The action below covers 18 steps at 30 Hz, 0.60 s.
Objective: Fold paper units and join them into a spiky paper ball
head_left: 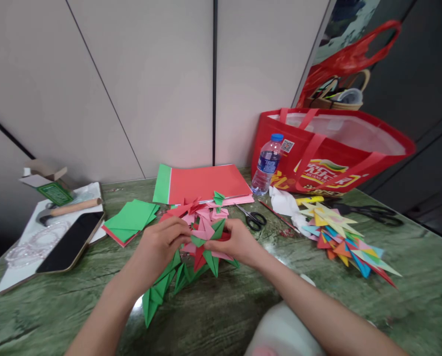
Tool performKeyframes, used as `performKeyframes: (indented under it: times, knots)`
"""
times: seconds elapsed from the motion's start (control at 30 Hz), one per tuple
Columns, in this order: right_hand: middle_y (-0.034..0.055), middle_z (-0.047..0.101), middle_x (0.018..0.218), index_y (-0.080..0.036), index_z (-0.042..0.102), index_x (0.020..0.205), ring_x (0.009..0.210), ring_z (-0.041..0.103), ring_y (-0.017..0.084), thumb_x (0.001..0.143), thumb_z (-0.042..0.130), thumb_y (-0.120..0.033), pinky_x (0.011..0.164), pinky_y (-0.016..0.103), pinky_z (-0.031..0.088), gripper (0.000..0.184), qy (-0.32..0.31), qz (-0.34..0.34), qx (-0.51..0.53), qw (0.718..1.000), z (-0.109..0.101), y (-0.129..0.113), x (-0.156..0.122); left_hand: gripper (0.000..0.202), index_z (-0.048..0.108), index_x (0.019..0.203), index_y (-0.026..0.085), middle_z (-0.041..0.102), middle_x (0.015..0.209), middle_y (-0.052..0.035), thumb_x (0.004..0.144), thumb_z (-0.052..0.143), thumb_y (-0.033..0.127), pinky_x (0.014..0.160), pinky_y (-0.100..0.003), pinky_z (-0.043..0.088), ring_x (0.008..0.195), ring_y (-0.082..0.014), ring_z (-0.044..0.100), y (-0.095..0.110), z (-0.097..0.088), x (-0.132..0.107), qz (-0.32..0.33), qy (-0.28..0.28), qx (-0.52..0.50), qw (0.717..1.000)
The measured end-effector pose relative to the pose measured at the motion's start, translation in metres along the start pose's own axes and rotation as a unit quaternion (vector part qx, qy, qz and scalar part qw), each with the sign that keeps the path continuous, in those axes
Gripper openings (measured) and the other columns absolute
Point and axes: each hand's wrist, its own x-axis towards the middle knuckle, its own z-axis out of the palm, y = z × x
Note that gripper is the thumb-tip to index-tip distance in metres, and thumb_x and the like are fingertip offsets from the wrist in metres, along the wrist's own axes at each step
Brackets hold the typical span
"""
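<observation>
An origami piece point(205, 228) of folded pink, green and red paper is held between my two hands above the table. My left hand point(164, 242) pinches its left side, with the fingertips partly hidden. On the opposite side, my right hand point(240, 242) grips it, the thumb lying along the front near a green fold. Pointed green folded pieces point(157, 291) lie below and left of my hands. Just behind are more folded pink and red pieces point(185, 210), and a small green one point(218, 199) rests by the stacked sheets.
Red paper sheets point(209, 183) lie at the back, green squares point(131, 217) at left. Black scissors point(255, 220), a water bottle point(267, 165) and a red bag point(317, 153) stand or lie rightward, with a multicoloured origami piece point(349, 242). A phone point(72, 242) and hammer point(70, 208) are at left.
</observation>
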Motion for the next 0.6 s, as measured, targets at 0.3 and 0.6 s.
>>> performKeyframes:
  times: [0.3, 0.6]
  knots:
    - [0.003, 0.07, 0.081, -0.012, 0.067, 0.081, 0.071, 0.063, 0.016, 0.059, 0.073, -0.02, 0.064, 0.027, 0.05, 0.024, -0.015, 0.034, 0.016, 0.999, -0.001, -0.001, 0.0, 0.018, 0.053, 0.076, 0.017, 0.058, 0.083, -0.0022, 0.084, 0.041, 0.006, 0.068, -0.023, 0.044, 0.077, -0.0125, 0.056, -0.001, 0.0, -0.002, -0.027, -0.091, -0.005, 0.995]
    - [-0.0003, 0.068, 0.072, -0.013, 0.067, 0.079, 0.061, 0.058, 0.012, 0.057, 0.072, -0.016, 0.056, 0.023, 0.047, 0.022, -0.025, 0.072, 0.055, 0.996, -0.002, -0.011, -0.002, 0.02, 0.052, 0.074, 0.018, 0.054, 0.086, -0.0029, 0.085, 0.039, 0.008, 0.071, -0.025, 0.042, 0.082, -0.0136, 0.053, 0.002, -0.005, 0.002, -0.035, -0.092, -0.056, 0.994]
